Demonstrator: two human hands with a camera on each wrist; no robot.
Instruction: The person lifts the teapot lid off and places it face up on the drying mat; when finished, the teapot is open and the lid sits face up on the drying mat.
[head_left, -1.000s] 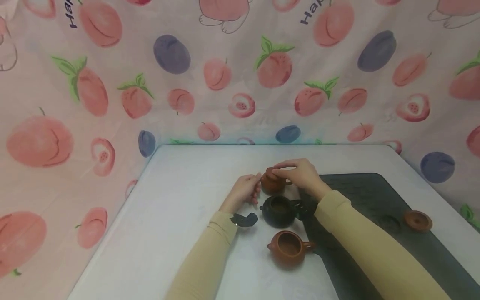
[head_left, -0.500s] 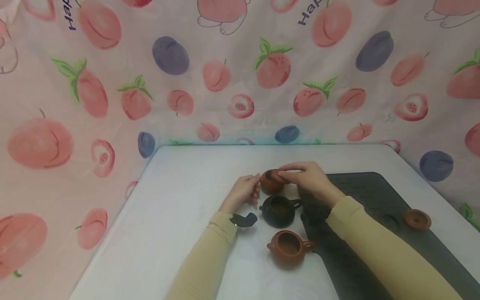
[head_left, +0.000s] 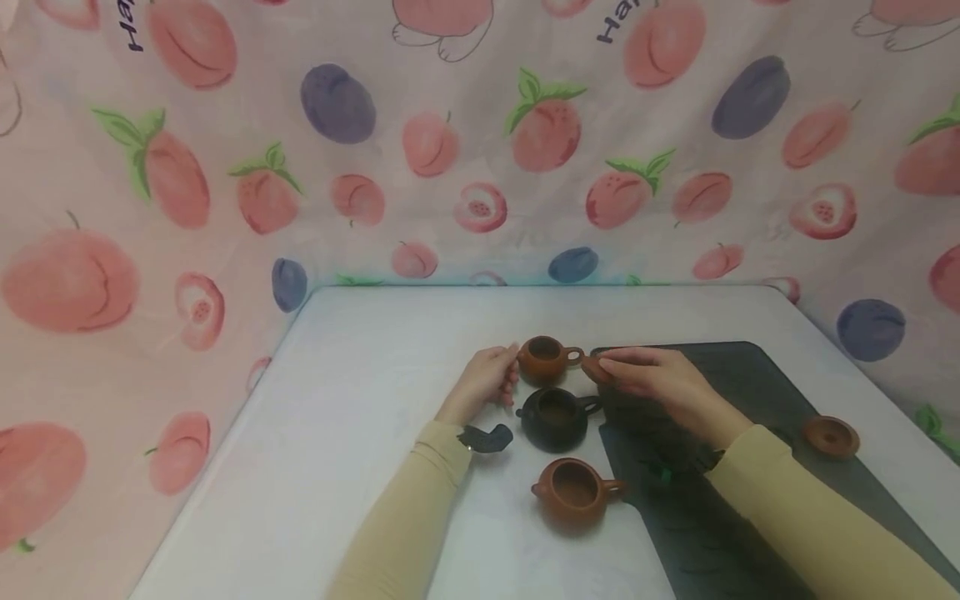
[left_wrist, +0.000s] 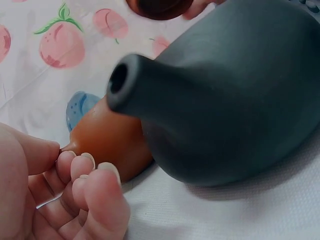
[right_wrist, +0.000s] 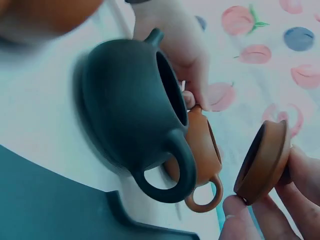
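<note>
- The right hand [head_left: 660, 379] is pinching a small brown lid [head_left: 597, 368] by its edge, thumb below and fingers above, just right of the far brown teapot [head_left: 545, 358] and clear of its mouth. It's a thin fingertip hold on a smooth round disc, so my worry is it rolling out of the grip and chipping on the bench [head_left: 360, 433] or knocking the pot's handle.
- The left hand [head_left: 487, 385] has its fingers curled together, tips touching the far brown teapot's spout side. In the left wrist view it looks more like steadying than a full grip, so a bump from the lid could slide that pot.
- The black teapot [head_left: 557, 417] sits right in front of the far brown teapot, nearly touching it. It's tight there, and I'd guess either sleeve could catch it.
- Contents: the far brown teapot is open, and I can't tell if anything is inside. The black teapot is open too, dark inside, no telling. The near brown teapot [head_left: 573, 492], in front of the black one, looks empty.
- Another brown lid [head_left: 831, 436] lies well right of the far brown teapot, by the dark mat [head_left: 750, 375].
</note>
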